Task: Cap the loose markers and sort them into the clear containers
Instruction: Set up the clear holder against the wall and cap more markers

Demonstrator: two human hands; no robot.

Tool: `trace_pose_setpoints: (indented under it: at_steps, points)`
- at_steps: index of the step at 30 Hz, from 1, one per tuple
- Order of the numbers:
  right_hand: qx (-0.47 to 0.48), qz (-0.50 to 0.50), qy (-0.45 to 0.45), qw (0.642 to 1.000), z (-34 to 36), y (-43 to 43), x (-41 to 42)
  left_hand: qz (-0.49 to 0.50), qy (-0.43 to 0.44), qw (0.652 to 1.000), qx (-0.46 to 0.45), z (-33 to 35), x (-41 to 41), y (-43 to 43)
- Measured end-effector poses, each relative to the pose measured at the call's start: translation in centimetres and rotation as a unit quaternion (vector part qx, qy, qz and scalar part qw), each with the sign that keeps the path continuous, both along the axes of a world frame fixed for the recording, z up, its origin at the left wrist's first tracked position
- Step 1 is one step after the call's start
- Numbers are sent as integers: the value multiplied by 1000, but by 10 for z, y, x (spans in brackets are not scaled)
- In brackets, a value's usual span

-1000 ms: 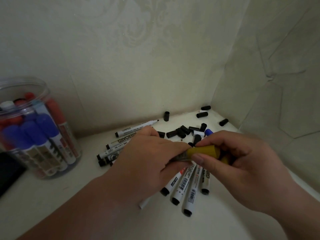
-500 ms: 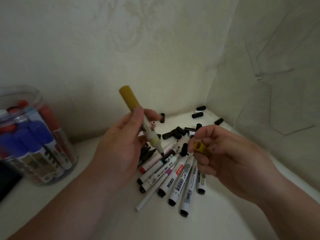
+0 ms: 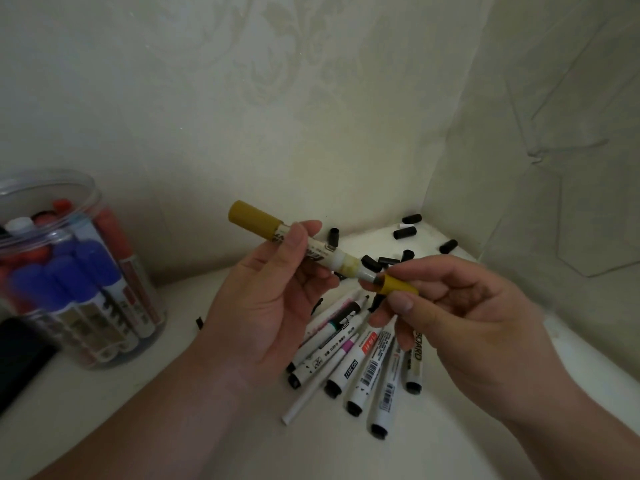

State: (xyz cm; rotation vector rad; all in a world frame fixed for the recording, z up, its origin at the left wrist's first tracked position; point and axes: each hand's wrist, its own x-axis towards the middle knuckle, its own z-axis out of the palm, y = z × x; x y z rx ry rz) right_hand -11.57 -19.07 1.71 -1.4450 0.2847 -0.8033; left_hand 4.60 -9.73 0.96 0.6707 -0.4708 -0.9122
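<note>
Currently the capping step is in hand: the left hand (image 3: 270, 306) grips the yellow marker (image 3: 320, 253) above the table (image 3: 433, 455), the right hand (image 3: 467, 323) pinches the yellow cap (image 3: 400, 285) against its tip, so the next move likely requires a straight axial push until seated.

Left hand (image 3: 273, 306): centre of frame, grips the yellow marker (image 3: 298, 242) by its barrel, tip slanting down to the right.
Right hand (image 3: 460, 327): pinches the yellow cap (image 3: 398, 286), its mouth meeting the marker tip.
Loose markers (image 3: 363, 362): heaped below the hands.
Black caps (image 3: 405, 232): scattered toward the corner.
Clear container (image 3: 69, 271): left edge, holding blue and red markers.
</note>
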Motion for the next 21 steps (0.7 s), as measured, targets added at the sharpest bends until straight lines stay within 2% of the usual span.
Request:
trace_pose_setpoints:
  at_steps: [12, 21]
  points:
    - [-47, -51, -1, 998, 1, 6, 0, -7, -38, 999, 10, 3, -5, 2]
    - [-81, -49, -9, 995, -3, 5, -1, -4, -54, 998, 7, 0, -5, 0]
